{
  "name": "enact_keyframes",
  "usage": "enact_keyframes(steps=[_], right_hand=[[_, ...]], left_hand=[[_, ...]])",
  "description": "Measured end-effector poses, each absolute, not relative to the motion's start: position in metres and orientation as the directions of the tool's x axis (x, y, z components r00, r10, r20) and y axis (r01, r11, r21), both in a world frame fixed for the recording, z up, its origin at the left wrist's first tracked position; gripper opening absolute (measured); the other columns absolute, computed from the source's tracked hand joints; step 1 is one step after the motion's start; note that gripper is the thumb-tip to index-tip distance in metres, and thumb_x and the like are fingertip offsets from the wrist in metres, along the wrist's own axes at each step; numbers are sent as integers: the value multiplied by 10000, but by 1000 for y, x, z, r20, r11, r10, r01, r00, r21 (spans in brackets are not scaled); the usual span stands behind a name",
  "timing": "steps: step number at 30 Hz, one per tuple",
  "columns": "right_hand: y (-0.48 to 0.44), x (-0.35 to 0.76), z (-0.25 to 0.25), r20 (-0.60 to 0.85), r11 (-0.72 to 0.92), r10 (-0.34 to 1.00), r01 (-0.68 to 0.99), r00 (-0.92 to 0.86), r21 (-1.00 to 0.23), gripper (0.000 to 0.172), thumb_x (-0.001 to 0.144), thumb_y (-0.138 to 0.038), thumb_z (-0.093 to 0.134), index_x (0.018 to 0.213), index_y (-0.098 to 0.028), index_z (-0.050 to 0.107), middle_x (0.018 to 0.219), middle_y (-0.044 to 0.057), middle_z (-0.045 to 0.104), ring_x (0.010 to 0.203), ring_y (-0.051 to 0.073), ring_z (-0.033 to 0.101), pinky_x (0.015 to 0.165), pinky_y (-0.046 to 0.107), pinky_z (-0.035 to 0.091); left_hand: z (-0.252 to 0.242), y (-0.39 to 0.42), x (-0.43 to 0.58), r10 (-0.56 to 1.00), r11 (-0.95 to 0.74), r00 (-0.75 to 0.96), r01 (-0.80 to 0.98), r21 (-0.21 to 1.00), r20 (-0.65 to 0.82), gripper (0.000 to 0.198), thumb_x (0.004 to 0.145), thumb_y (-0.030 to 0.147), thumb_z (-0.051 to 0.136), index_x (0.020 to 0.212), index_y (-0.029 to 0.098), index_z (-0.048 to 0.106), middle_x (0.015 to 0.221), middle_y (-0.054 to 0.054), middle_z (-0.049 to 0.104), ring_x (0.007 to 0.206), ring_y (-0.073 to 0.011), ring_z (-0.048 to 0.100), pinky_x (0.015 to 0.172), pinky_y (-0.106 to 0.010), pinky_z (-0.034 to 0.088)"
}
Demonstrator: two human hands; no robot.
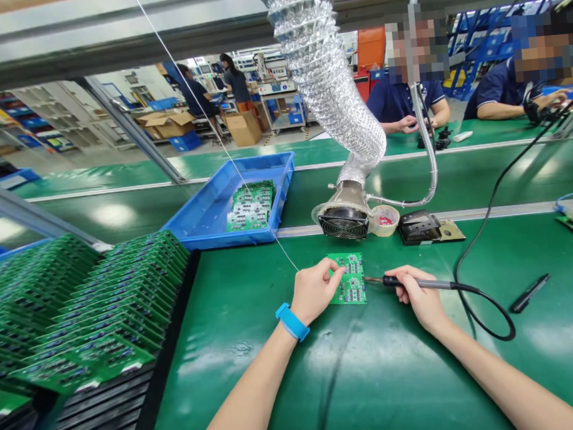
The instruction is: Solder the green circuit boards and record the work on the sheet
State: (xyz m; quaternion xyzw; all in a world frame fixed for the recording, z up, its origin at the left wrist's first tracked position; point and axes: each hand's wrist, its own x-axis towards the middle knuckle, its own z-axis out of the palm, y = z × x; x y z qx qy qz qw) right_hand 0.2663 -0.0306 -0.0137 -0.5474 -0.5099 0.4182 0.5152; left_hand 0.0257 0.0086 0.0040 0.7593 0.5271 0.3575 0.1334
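Note:
A green circuit board (356, 294) lies flat on the green bench mat, partly covered by my left hand (317, 286). That hand wears a blue wristband (292, 322), and its thumb and forefinger are pinched together over the board. Thin solder wire (234, 160) runs down from above into these fingers; its tip is hidden. On the board's right side, my right hand (416, 290) is closed round a soldering iron (425, 284). The iron points left, its tip at the board's right edge; whether they touch I cannot tell.
Many circuit boards (107, 291) stand in black racks at left. Behind sits a blue tray (200, 206) holding boards. A fume extractor (343, 220), a tape roll (385, 221) and an iron stand (431, 227) are beyond my hands. A black pen (530, 293) lies right. Co-workers sit opposite.

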Motion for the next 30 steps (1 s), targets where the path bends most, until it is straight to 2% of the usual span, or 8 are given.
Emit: enact_keyframes(steps=[9,13,18,24,30], right_hand=[[-34,268,-16,130,101,979,178,157,-979,326,885,-386,516,837,-171,755,515,-8,549,452,128,488,410,221,378],[-43,266,-14,308,259,945,326,111,-909,306,915,-337,495,821,-196,749,543,2,587,487,151,543,469,260,416],[-58,258,-2,542,525,834,452,-106,-721,281,947,-252,473,849,-205,732,695,32,704,587,172,647,590,298,489],[-59,251,-4,589,601,783,484,-199,-636,248,965,-197,464,910,-204,706,803,35,740,674,171,690,628,291,509],[-55,248,-9,619,650,747,464,-242,-602,222,966,-146,474,947,-190,691,790,24,725,662,150,681,621,273,511]], left_hand=[[-2,11,31,945,-325,236,579,748,227,249,875,361,599,708,177,621,492,75,387,499,-87,365,550,-223,287],[-4,10,35,946,-287,290,537,793,145,235,835,340,618,674,169,603,493,73,405,502,-82,356,538,-213,289],[-5,12,33,956,-232,278,515,825,95,183,765,292,633,644,163,591,504,65,432,497,-79,376,513,-206,277],[-3,15,29,957,-201,283,505,839,60,169,748,274,623,630,157,595,504,63,434,498,-75,365,508,-202,279],[-2,14,30,956,-217,287,550,806,61,184,770,287,626,640,158,611,500,62,451,500,-75,382,523,-202,299]])
